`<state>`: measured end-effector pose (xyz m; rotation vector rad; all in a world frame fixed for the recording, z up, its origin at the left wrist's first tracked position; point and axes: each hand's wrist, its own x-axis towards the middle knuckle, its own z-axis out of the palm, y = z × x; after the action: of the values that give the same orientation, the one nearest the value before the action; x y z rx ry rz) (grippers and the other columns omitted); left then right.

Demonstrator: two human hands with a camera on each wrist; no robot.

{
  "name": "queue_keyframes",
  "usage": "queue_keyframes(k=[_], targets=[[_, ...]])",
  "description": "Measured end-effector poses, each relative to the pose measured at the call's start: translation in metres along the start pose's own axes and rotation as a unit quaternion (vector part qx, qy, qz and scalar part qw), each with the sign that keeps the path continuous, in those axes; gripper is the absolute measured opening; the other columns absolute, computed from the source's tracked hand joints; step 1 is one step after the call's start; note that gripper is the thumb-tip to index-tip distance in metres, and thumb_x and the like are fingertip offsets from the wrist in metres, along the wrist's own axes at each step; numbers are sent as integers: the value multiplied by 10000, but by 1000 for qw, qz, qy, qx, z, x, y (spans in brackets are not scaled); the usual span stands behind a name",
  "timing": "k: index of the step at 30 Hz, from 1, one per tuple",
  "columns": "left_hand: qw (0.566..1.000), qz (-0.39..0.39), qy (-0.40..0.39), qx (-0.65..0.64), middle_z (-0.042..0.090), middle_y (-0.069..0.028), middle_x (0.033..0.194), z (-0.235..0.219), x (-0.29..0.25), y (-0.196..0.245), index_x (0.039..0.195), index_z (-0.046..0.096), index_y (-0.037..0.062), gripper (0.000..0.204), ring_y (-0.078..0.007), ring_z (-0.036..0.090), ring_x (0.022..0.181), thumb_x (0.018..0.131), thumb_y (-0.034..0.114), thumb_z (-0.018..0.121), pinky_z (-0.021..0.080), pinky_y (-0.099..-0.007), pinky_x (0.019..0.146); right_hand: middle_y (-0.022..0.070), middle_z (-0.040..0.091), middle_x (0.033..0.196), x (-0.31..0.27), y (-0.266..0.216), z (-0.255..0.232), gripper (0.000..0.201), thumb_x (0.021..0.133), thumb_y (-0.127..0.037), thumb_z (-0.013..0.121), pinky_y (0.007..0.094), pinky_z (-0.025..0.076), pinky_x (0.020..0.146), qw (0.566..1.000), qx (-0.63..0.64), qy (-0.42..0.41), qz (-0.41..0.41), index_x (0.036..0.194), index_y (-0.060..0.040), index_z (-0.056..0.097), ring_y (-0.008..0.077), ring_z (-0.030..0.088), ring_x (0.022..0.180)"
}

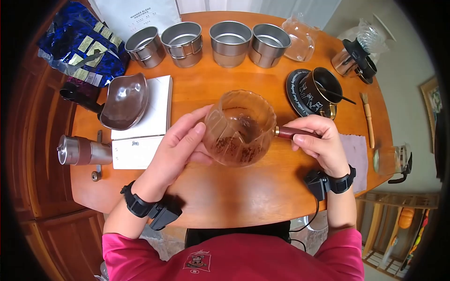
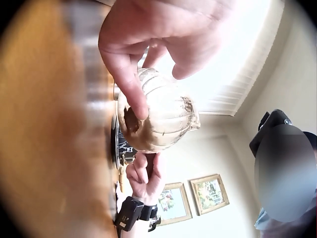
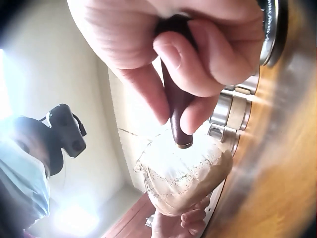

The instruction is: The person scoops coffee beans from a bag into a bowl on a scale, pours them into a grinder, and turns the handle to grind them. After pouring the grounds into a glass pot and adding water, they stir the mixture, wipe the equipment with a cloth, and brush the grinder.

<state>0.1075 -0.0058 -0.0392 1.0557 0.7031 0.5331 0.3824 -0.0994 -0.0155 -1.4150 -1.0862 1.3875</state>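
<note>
A ribbed glass coffee pot (image 1: pixel 240 131) with a wavy rim is held up over the table, its inner wall specked with dark brown grounds. My right hand (image 1: pixel 315 140) grips its dark wooden handle (image 3: pixel 179 111), fingers wrapped round it in the right wrist view. On the other side, my left hand (image 1: pixel 185 136) holds the glass body, thumb along the side and fingers toward the underside. From the left wrist view, the left hand (image 2: pixel 153 44) has a fingertip pressed on the glass near its base, where a brown patch shows.
Several steel cups (image 1: pixel 229 42) line the back. At left are a brown dish (image 1: pixel 124 100) on a white scale (image 1: pixel 161 103) and a hand grinder (image 1: pixel 84 151). A black cup (image 1: pixel 326 86) on a saucer, a brush (image 1: pixel 368 119) and a glass jug (image 1: pixel 389 160) stand right.
</note>
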Motion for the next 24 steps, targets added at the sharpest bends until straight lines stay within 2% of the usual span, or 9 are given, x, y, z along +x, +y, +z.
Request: queue_keyframes(k=[3,6,8,12,13,15,18,22,24], targets=[[1000,9,15,2,577,-58,1019,2,0,-2,1353,311,85,464,-92,582,858,932,215,455,496,-237,705,29,628,847,3,6,5,287,711,9,691,217,456,681,993,-55,27,-105,993,-15,648,86,575,752],[998,58,19,16,562,-74,1079,2,0,-3,1369,277,73,509,-97,552,936,910,148,485,477,-240,750,28,628,856,4,7,3,312,700,10,699,212,452,687,980,-124,45,-151,1006,-25,653,86,574,763],[989,146,-10,3,542,-85,1129,3,1,-4,1369,269,56,529,-110,537,976,893,95,497,468,-244,769,31,629,856,4,8,3,320,693,7,705,212,452,689,979,-124,45,-158,1007,-28,654,85,574,764],[990,141,5,24,531,-91,1151,0,0,-3,1359,281,40,503,-129,536,996,902,103,481,470,-258,784,38,631,852,1,7,7,305,708,-18,703,210,451,684,979,-119,57,-158,1008,-21,650,88,580,754],[995,103,3,-4,528,-93,1159,1,-1,0,1355,289,39,494,-133,530,1012,904,107,478,468,-263,796,38,631,852,1,7,8,305,708,-18,703,210,451,684,979,-118,55,-157,1008,-21,650,88,580,754],[997,65,2,-33,526,-94,1167,0,0,0,1351,297,39,485,-136,525,1028,905,111,475,465,-268,808,38,629,837,0,9,8,277,738,-45,687,206,444,673,996,1,47,-76,1010,-9,646,91,585,743],[997,59,-7,-50,516,-108,1192,-3,1,-5,1343,310,36,474,-147,516,1054,906,119,474,463,-276,823,37,625,825,1,8,8,256,764,-60,668,201,436,664,997,20,38,-71,1012,-1,642,95,589,739],[993,114,0,-36,470,-128,1247,2,-2,-2,1351,292,26,509,-153,518,1050,887,87,492,433,-276,870,32,624,823,3,9,8,267,749,-52,678,201,433,671,994,-51,59,-82,1009,-6,646,93,584,744],[992,126,5,-19,455,-133,1262,5,-2,-1,1355,283,22,526,-155,517,1050,878,68,499,419,-275,888,30,624,832,5,13,6,274,738,-46,684,202,434,678,984,-91,55,-145,1007,-7,647,90,580,753]])
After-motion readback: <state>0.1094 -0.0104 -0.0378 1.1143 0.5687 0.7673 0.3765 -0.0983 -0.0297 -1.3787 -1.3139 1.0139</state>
